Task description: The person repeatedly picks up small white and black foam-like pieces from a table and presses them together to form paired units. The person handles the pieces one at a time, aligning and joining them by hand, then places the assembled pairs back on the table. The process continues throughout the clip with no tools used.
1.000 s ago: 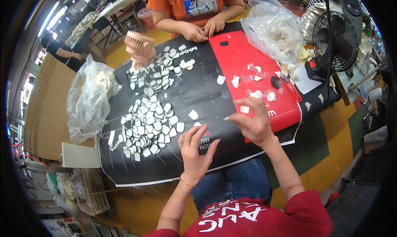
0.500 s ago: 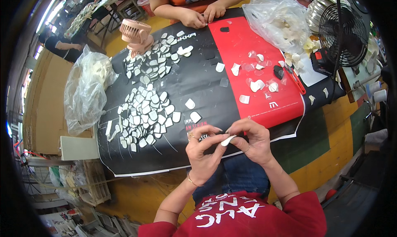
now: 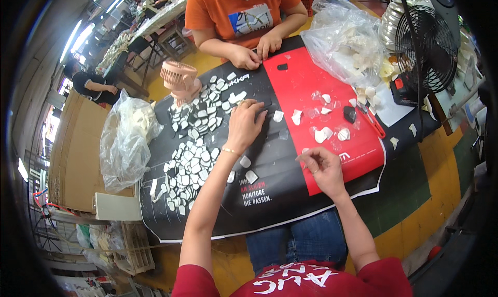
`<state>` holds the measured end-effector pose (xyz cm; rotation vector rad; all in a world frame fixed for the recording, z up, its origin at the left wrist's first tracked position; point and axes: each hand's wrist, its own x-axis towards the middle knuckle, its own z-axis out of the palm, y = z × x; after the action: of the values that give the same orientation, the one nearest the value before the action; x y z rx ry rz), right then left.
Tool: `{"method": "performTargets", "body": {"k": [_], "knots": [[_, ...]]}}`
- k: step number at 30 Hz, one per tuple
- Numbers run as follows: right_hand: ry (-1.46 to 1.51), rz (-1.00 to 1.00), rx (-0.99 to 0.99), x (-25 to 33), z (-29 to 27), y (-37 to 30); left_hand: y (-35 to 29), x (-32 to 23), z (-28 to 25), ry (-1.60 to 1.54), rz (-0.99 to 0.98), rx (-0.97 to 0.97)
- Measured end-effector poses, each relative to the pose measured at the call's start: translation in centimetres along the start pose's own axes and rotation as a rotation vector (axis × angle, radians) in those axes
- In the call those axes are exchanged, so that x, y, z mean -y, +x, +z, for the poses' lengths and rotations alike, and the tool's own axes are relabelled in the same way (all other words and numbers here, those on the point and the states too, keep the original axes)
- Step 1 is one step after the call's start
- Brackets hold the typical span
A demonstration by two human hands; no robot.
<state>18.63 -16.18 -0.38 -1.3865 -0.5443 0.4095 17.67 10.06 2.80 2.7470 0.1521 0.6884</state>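
Note:
My left hand [image 3: 246, 125] reaches out over the black part of the table cover, fingers loosely bent and thumb apart. Nothing shows in its grasp. Beside its fingertips lies a dark flat patch [image 3: 266, 104], partly covered by the hand. Several small white rounded pads [image 3: 237, 98] lie just beyond it. My right hand [image 3: 326, 171] hovers over the near edge of the red part, thumb and forefinger pinched together. Whatever sits in that pinch is too small to make out. A white piece [image 3: 305, 150] lies right behind those fingertips. Loose pads [image 3: 251, 177] rest near my left forearm.
Piles of pads [image 3: 189, 164] cover the left side, by a pink fan [image 3: 180, 80]. Plastic bags [image 3: 124, 141] flank the table. At right are a red-handled cutter [image 3: 374, 125], a black fan [image 3: 426, 48] and white scraps [image 3: 322, 135]. Across, a person's hands [image 3: 254, 56] work.
My hands have parted from the white pad they both held. The left has swung forward and left; the right stays nearer. The view has tilted up, showing more of the person opposite.

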Motion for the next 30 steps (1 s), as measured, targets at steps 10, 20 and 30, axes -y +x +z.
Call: {"method": "performTargets", "body": {"k": [10,20,30], "knots": [[0.002,-0.107,0.018,-0.3,-0.2,-0.1,2.9,2.6,1.5,-0.111,-0.148,-0.074],[0.081,0.034,0.045,0.0,-0.5,0.0,-8.2,-5.9,-3.5,-0.498,-0.325,0.477],[-0.041,0.187,0.112,1.4,-0.5,0.4,-14.2,-8.2,-3.9,-0.073,-0.019,0.125]]}}
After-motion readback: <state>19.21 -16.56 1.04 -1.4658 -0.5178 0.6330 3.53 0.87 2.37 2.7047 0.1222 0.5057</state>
